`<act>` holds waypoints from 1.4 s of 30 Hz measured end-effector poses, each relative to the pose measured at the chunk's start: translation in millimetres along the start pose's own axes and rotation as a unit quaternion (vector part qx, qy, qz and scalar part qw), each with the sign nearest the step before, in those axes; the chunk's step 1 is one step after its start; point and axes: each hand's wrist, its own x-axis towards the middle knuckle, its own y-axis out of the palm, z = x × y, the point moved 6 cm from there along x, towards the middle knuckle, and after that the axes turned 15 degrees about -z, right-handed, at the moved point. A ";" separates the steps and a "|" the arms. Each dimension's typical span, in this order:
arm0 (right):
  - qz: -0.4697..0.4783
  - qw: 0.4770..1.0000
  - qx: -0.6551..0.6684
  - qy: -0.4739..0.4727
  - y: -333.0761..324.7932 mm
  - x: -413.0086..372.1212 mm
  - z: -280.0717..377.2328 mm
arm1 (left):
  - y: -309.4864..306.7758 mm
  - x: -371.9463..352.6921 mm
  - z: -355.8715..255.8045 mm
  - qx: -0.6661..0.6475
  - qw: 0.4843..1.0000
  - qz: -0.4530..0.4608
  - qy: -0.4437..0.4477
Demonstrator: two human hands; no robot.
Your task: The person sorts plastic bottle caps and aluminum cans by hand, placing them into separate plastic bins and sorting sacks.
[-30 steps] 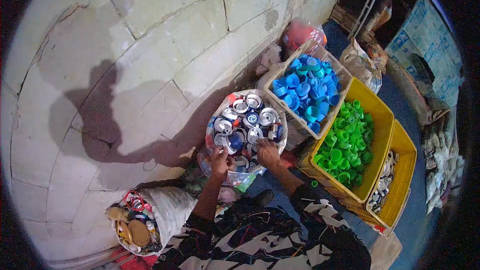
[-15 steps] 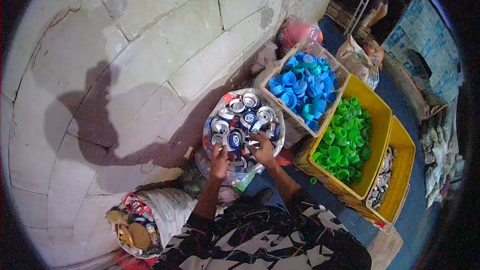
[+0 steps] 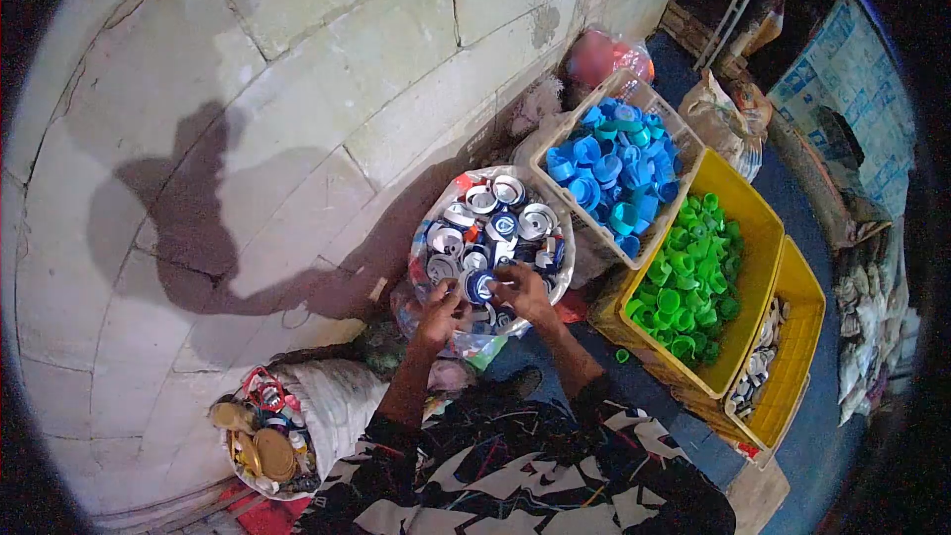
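A blue and white plastic cap [image 3: 478, 285] is between my two hands, over a clear plastic bag [image 3: 566, 260] filled with similar blue and white caps [image 3: 503, 226]. From the right, my right hand [image 3: 527, 295] pinches the cap. My left hand [image 3: 442, 317] has its fingers curled at the cap's left edge, their tips partly hidden. A few red pieces show among the caps in the bag.
Right of the bag, a pale crate [image 3: 557, 183] holds blue caps, a yellow crate [image 3: 745, 200] green caps, and another yellow crate [image 3: 802, 312] whitish pieces. A white sack [image 3: 342, 406] of mixed lids stands lower left. A block wall [image 3: 297, 129] rises on the left.
My hands have come closer together, and the blue and white cap now shows between them. The view has shifted slightly, so the bag and crates sit a little further right.
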 end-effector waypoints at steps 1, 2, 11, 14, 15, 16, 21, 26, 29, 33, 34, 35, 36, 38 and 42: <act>0.015 1.000 -0.023 0.016 -1.4 1.9 -9.1 | 2.3 0.6 0.1 -0.009 1.000 0.006 -0.004; 0.035 0.999 -0.003 0.018 -2.3 0.9 -10.1 | 4.8 1.0 0.4 -0.017 1.000 0.013 -0.008; 0.016 1.000 -0.023 0.010 -21.7 -9.3 9.4 | 18.5 6.1 -17.7 0.003 0.999 -0.032 0.014; -0.057 0.971 -0.125 -0.195 -39.1 -4.9 4.1 | 1.6 25.7 -18.3 0.006 0.995 -0.102 -0.016; -0.106 0.967 -0.127 -0.192 -42.9 -8.3 12.2 | -3.6 35.8 -15.4 -0.013 0.990 -0.130 -0.045; -0.122 0.946 -0.164 -0.251 -45.6 -14.2 23.7 | -4.5 47.4 -12.7 -0.037 0.990 -0.123 -0.064; -0.162 0.854 -0.303 -0.390 -53.6 -39.2 31.6 | 17.4 87.5 -22.5 -0.112 0.959 -0.211 -0.152; -0.167 0.873 -0.293 -0.354 -65.4 -52.8 26.0 | 12.7 119.7 -8.8 -0.107 0.950 -0.265 -0.127; -0.231 0.890 -0.247 -0.306 -77.7 -61.4 33.7 | 14.0 88.6 -41.9 0.220 0.902 -0.365 0.065; -0.243 0.951 -0.030 -0.190 -94.6 -56.5 8.7 | 69.8 15.4 -88.0 0.316 0.838 -0.228 0.381; -0.235 0.952 -0.028 -0.193 -92.6 -58.2 14.9 | 84.7 -5.6 -98.9 0.287 0.821 -0.161 0.467; -0.227 0.954 -0.027 -0.196 -91.9 -58.8 22.5 | 97.2 -18.1 -103.0 0.294 0.837 -0.074 0.455; -0.218 0.955 -0.026 -0.200 -91.3 -61.2 33.0 | 108.5 -28.5 -105.5 0.318 0.832 -0.005 0.455; -0.193 0.962 -0.027 -0.190 -90.8 -65.9 43.9 | 124.7 -42.4 -102.2 0.360 0.807 0.131 0.449; -0.190 0.960 0.032 -0.203 -89.0 -66.5 48.8 | 119.5 -40.7 -91.8 0.355 0.827 0.222 0.374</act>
